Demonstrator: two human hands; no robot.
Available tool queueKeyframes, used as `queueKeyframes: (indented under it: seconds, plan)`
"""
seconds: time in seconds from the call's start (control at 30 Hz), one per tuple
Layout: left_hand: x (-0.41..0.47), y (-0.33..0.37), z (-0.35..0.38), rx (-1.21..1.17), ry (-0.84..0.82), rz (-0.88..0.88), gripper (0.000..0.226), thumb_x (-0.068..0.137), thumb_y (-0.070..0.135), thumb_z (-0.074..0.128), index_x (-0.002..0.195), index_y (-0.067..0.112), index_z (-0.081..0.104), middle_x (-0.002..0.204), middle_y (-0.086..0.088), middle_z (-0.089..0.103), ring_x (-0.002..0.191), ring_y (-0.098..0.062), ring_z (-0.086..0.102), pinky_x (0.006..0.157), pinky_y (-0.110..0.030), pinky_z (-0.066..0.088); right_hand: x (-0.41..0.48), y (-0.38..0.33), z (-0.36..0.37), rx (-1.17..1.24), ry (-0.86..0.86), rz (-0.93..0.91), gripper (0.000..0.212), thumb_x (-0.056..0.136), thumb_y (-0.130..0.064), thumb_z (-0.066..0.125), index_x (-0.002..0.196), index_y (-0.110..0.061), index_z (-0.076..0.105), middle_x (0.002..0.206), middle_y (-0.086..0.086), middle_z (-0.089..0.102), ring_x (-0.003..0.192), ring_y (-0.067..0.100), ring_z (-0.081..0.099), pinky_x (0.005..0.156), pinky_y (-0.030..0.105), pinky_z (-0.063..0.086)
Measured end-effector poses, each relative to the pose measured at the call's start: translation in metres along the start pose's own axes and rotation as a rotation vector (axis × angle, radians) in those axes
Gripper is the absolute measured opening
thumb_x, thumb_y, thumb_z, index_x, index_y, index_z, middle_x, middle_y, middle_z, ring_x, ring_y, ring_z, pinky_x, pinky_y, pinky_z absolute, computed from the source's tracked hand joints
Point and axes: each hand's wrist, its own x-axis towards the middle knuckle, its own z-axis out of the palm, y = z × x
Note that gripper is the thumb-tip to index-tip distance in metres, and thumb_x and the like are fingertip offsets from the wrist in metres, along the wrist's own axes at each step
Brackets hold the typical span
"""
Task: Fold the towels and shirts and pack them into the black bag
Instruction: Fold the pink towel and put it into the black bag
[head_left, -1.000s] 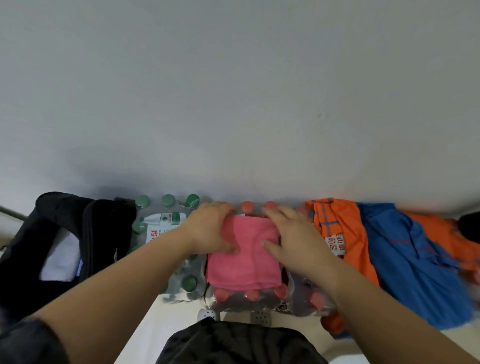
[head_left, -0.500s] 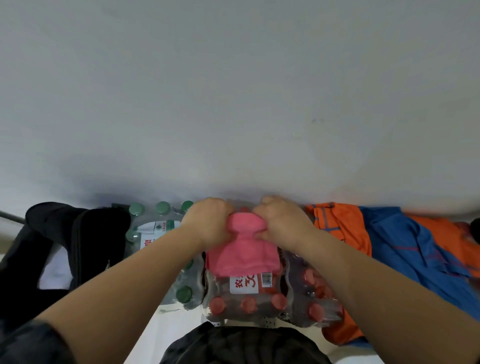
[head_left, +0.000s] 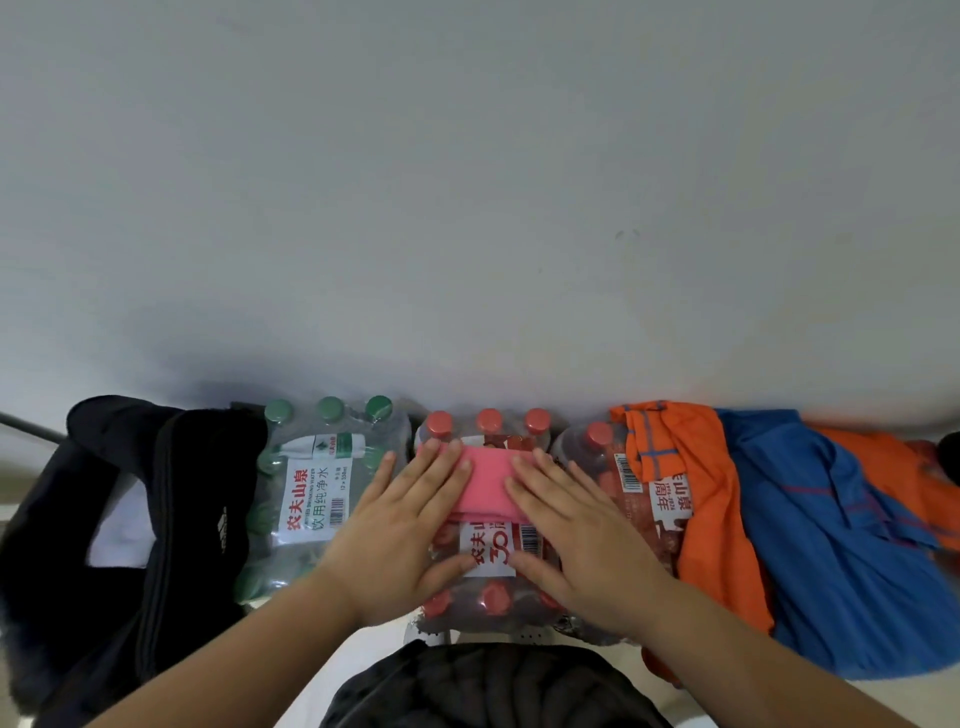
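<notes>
Quick update from the remote seat. The small pink terry towel (head_left: 488, 483) just got another fold: a second ago it was a square covering most of the shrink-wrapped pack of red-capped bottles (head_left: 491, 553), half a second ago I had it bunched up at the far edge, and now it's a narrow band across the far part of that pack, with the pack's label showing again.

Left hand (head_left: 400, 525) and right hand (head_left: 576, 525) are both laid flat, fingers straight, pressing down on the two ends of the towel. Nothing gripped, just smoothing the crease.

So my read is this towel is folded and ready to pack. The black fabric bag (head_left: 156, 519) sits open at the far left, past the pack of green-capped water bottles (head_left: 311, 488), with something white (head_left: 122, 535) already inside.

Still waiting on the right: a crumpled orange shirt (head_left: 711, 519) and a blue shirt (head_left: 831, 545), neither folded. Plenty left, I reckon.
</notes>
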Motion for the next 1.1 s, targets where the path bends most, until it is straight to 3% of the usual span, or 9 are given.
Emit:
queueKeyframes:
  seconds: [0.17,0.3,0.4,0.53,0.63,0.73,0.87,1.0,1.1]
  plan:
    - [-0.008,0.007,0.005,-0.062,-0.035,-0.037,0.075,0.099,0.066,0.015,0.160,0.022,0.010,0.168,0.000,0.002,0.155,-0.022,-0.002,0.120,-0.053,0.005,-0.003,0.003,0.009,0.084,-0.077,0.017,0.072,0.098,-0.068,0.020,0.159,-0.031,0.008,0.165,-0.017,-0.009,0.150,0.002,-0.020,0.126,0.040,-0.003]
    - [0.026,0.013,-0.021,-0.149,0.139,-0.147,0.057,0.100,0.057,0.029,0.144,0.025,0.045,0.150,0.001,0.046,0.137,-0.023,0.042,0.113,-0.049,0.035,0.004,0.006,0.003,0.141,-0.048,0.012,0.071,0.096,-0.071,0.016,0.157,-0.034,0.021,0.164,-0.020,-0.001,0.150,-0.002,-0.014,0.124,0.034,-0.007]
    - [0.063,0.018,-0.036,-0.125,0.009,-0.167,0.061,0.097,0.054,0.041,0.152,0.030,0.030,0.156,0.005,0.036,0.143,-0.019,0.033,0.119,-0.044,0.024,0.009,0.010,0.001,0.275,0.016,0.001,0.071,0.095,-0.070,0.019,0.149,-0.031,0.043,0.161,-0.018,0.022,0.151,0.000,0.006,0.124,0.030,0.004]
    - [0.074,0.024,-0.022,-0.029,-0.185,-0.163,0.070,0.099,0.058,0.033,0.158,0.030,0.011,0.164,0.003,0.021,0.148,-0.021,0.024,0.120,-0.042,0.015,0.017,0.020,-0.006,0.387,0.271,0.080,0.045,0.093,-0.050,0.058,0.126,-0.020,0.068,0.137,-0.005,0.060,0.130,0.011,0.050,0.112,0.036,0.041]
    - [0.063,0.032,-0.008,0.046,-0.102,-0.212,0.067,0.098,0.059,0.026,0.158,0.033,0.008,0.157,0.002,0.037,0.141,-0.026,0.037,0.115,-0.049,0.027,0.026,0.027,-0.014,0.362,0.252,0.202,0.063,0.088,-0.042,0.069,0.145,-0.022,0.051,0.149,-0.002,0.049,0.139,0.016,0.040,0.119,0.033,0.030]
    - [0.060,0.041,-0.008,0.058,-0.092,-0.293,0.067,0.100,0.058,0.029,0.158,0.033,0.006,0.154,0.002,0.039,0.142,-0.026,0.034,0.116,-0.048,0.025,0.033,0.030,-0.013,0.345,0.145,0.152,0.076,0.086,-0.051,0.070,0.151,-0.024,0.041,0.153,-0.003,0.044,0.144,0.017,0.033,0.118,0.030,0.022]
    - [0.062,0.049,-0.028,-0.009,-0.048,-0.347,0.075,0.095,0.057,0.049,0.157,0.035,0.014,0.144,0.000,0.050,0.135,-0.024,0.043,0.110,-0.042,0.032,0.037,0.036,-0.010,0.361,0.145,0.073,0.071,0.079,-0.047,0.078,0.142,-0.030,0.052,0.133,-0.008,0.055,0.126,0.017,0.047,0.109,0.034,0.037]
    - [0.051,0.053,-0.052,-0.202,-0.046,-0.375,0.091,0.084,0.047,0.068,0.154,0.049,0.009,0.119,-0.001,0.064,0.103,-0.026,0.063,0.085,-0.035,0.049,0.045,0.034,-0.020,0.664,0.096,0.042,0.060,0.076,-0.019,0.083,0.129,-0.035,0.061,0.121,-0.017,0.057,0.112,0.001,0.056,0.101,0.029,0.048]
    - [0.031,0.049,-0.072,-0.473,-0.060,-0.412,0.092,0.083,0.040,0.072,0.147,0.059,0.010,0.100,0.003,0.068,0.088,-0.019,0.066,0.082,-0.036,0.053,0.053,0.022,-0.030,0.865,0.084,0.030,0.063,0.076,-0.008,0.082,0.121,-0.046,0.060,0.119,-0.021,0.065,0.111,0.000,0.062,0.099,0.031,0.052]
